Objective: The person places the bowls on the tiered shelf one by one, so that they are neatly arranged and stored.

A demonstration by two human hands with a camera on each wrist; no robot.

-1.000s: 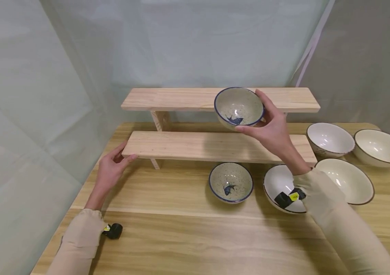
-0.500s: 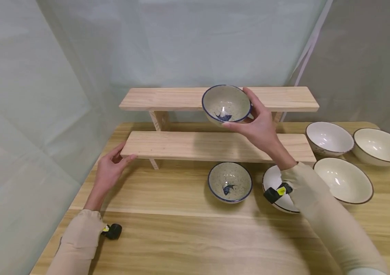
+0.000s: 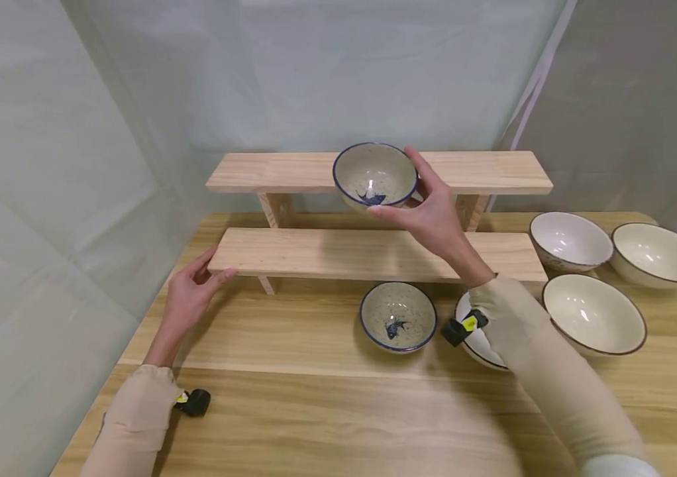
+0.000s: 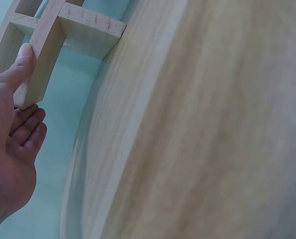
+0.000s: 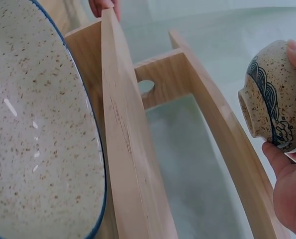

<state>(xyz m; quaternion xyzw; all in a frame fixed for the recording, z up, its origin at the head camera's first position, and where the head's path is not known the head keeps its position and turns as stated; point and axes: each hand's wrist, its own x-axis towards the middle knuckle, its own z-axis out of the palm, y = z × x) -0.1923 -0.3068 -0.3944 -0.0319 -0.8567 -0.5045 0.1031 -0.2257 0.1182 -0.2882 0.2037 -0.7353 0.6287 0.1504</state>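
A speckled bowl (image 3: pixel 374 169) with a blue rim and a blue fish inside is in my right hand (image 3: pixel 434 215), gripped at its right side between thumb and fingers. It hangs in the air by the upper board (image 3: pixel 279 171) of a two-step wooden shelf. The right wrist view shows blue waves on the outside of the bowl (image 5: pixel 269 99), its foot apart from the wood. My left hand (image 3: pixel 189 291) holds the left end of the lower board (image 3: pixel 291 252); the thumb (image 4: pixel 23 59) lies on one face, the fingers curl behind. A matching speckled bowl (image 3: pixel 398 315) stands on the table before the shelf.
Right of it, a white bowl (image 3: pixel 481 338) is partly hidden by the right sleeve (image 3: pixel 541 358). Farther right are a white bowl (image 3: pixel 571 238) and two cream bowls (image 3: pixel 660 255) with dark rims. Pale fabric (image 3: pixel 338 73) hangs behind the wooden table (image 3: pixel 291 417).
My right hand has carried the speckled bowl leftward and slightly up along the shelf. The left hand keeps its hold on the lower board's end.
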